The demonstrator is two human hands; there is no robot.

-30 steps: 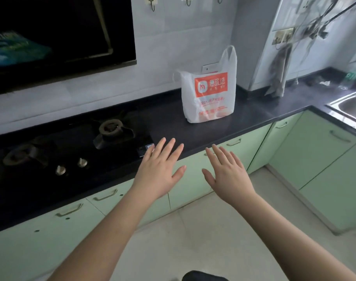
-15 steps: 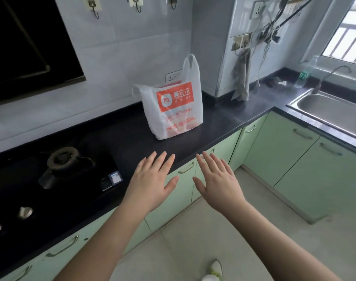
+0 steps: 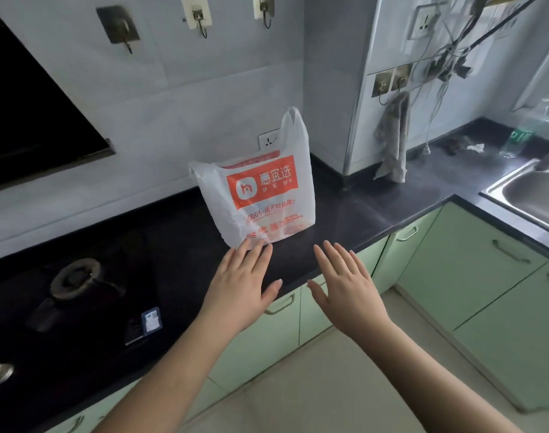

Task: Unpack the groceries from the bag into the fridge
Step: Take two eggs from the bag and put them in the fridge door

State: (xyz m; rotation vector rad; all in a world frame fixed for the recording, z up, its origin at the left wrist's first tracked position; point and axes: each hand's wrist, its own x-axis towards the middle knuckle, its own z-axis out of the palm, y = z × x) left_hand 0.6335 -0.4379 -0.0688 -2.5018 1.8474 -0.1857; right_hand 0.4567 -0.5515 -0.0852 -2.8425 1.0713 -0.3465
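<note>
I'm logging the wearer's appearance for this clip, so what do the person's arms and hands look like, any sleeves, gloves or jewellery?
Both forearms are bare as far as the frame shows, with no sleeves in view. The left hand and right hand wear no gloves, and no rings, watch or bracelets are visible. Fingernails look short and unpainted.

Dim daylight (from right), wide-angle edge distortion

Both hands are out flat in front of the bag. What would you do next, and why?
Probably reach up and take the bag by its handles: both the left hand and right hand are open and empty, and the bag stands unopened on the counter.
</note>
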